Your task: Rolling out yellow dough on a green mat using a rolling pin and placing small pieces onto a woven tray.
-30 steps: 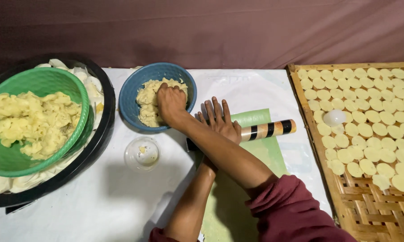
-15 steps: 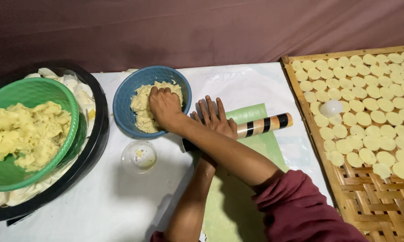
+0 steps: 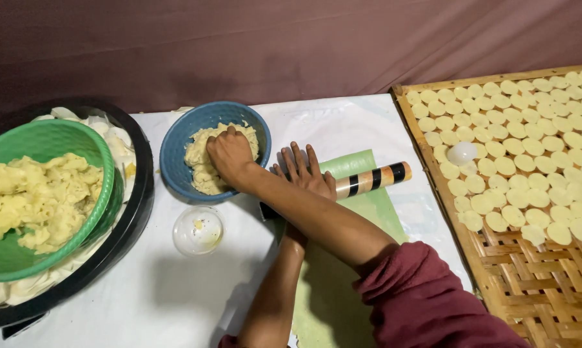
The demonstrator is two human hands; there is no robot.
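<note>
My right hand reaches across into the blue bowl, fingers curled into the yellow dough inside it. Beneath that forearm, my left hand lies flat with fingers spread on the striped rolling pin. The pin rests across a pale green sheet on the white table cover. A maroon sleeve covers my right upper arm.
A green bowl heaped with dough sits in a black tub at the left. A small clear cup stands below the blue bowl. At the right, a woven bamboo tray holds several flat dough discs and a white round cutter.
My right hand has pressed deeper into the dough in the blue bowl. The view has shifted slightly; my left hand stays on the rolling pin.
</note>
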